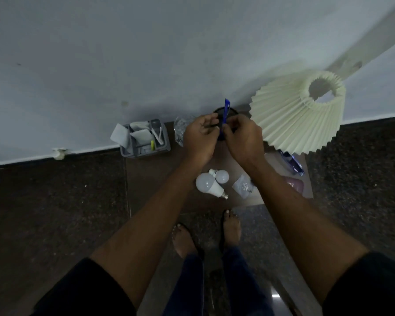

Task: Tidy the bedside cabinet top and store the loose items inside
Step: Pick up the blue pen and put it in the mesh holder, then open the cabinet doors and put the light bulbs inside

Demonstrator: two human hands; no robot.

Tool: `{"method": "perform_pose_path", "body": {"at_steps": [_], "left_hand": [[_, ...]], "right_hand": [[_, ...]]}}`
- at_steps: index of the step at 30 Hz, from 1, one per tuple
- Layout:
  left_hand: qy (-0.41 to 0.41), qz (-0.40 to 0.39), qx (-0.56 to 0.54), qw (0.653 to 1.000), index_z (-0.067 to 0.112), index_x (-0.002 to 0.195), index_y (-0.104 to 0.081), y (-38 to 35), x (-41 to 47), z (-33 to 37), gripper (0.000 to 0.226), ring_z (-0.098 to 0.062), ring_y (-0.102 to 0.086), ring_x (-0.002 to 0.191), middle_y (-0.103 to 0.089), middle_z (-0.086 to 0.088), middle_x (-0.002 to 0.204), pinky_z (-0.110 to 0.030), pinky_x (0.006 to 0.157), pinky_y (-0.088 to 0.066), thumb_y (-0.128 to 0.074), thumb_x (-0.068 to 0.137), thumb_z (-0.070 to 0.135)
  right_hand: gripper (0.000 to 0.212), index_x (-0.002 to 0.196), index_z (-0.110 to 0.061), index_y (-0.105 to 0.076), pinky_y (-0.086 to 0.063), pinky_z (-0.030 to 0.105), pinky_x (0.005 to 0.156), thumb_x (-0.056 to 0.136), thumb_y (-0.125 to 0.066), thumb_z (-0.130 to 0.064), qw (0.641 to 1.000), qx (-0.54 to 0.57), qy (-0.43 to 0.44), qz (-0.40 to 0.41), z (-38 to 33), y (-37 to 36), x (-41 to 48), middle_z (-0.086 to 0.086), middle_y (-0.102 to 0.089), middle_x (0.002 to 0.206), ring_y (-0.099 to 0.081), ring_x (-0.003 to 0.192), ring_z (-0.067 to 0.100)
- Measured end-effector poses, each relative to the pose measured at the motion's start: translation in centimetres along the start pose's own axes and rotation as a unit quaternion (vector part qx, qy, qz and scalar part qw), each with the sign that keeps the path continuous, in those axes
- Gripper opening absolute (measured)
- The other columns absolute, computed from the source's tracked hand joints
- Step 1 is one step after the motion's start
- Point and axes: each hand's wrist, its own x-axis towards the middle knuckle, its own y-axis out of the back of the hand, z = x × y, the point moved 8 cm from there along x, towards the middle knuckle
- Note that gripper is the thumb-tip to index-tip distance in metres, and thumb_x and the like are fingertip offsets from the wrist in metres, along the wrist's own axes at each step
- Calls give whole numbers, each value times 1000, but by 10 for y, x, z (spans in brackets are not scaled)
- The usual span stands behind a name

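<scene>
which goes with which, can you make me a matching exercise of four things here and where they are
1 grey organiser
2 white bulbs
3 pleated lampshade
4 blue strip

a in the right hand
b back left
c front middle
d far right

Pairs: 1-b, 2-c, 3-d, 4-a

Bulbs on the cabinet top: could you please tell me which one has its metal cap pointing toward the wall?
The smaller bulb, just right of the larger bulb, whose cap points the opposite way, toward the cabinet's front edge.
</scene>
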Motion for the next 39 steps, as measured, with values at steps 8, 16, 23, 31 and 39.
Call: {"method": "perform_pose_path", "body": {"at_steps": [8, 16, 23, 31, 39], "left_hand": [[30, 1, -13, 999, 17, 110, -72, 27, -54, -58, 27, -14, -73, 97, -76, -3, 103, -28, 86, -60, -67, 90, 0], [116, 1, -12, 993, 18, 102, -72, 45, -95, -130, 25, -8, -71, 73, -74, 1, 87, -19, 66, -54, -63, 91, -3], [159, 1, -8, 987, 6, 111, -70, 59, -128, -171, 19, -16, -69, 77, -75, -11, 98, -23, 69, -55, -63, 94, 0], [193, 7, -11, 981, -6, 109, -68, 55, -158, -202, 16, -12, -59, 63, -66, -10, 83, -11, 52, -47, -61, 96, -1], [223, 96, -44, 969, 13, 91, -68, 32, -203, -221, 12, -8, -60, 61, -67, 1, 74, -14, 48, -46, -60, 96, 6]], "right_hand": [[10, 92, -19, -69, -56, 28, 63, 97, -62, -25, 988, 138, -50, -52, 23, -33, -66, -11, -69, 75, -68, 62, 6], [10, 96, -23, -69, -59, 35, 62, 95, -62, -30, 977, 178, -93, -72, 47, -58, -122, -10, -72, 90, -71, 66, 15], [9, 95, -25, -68, -53, 27, 54, 99, -60, -29, 968, 186, -134, -101, 56, -70, -148, -3, -74, 89, -68, 56, 15], [16, 97, -11, -68, -40, 24, 41, 102, -55, -20, 934, 287, -191, -90, 86, -62, -175, 4, -72, 75, -60, 52, 16], [21, 96, -5, -66, -46, 27, 49, 103, -55, -22, 947, 240, -172, -127, 131, -33, -209, 15, -72, 82, -62, 60, 22]]}}
